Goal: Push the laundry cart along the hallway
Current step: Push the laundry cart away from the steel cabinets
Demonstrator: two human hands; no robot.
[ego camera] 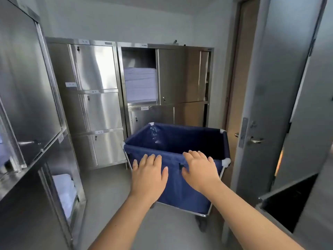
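Left hand (149, 175) and right hand (201, 169) I hold flat, fingers spread, gripping nothing, at the near rim of the blue laundry cart (187, 193)

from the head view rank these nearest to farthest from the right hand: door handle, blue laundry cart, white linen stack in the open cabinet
1. Blue laundry cart: right at the right hand, by its near rim.
2. Door handle: off to the right, on the grey door.
3. White linen stack: back left, in the steel cabinet beyond the cart.
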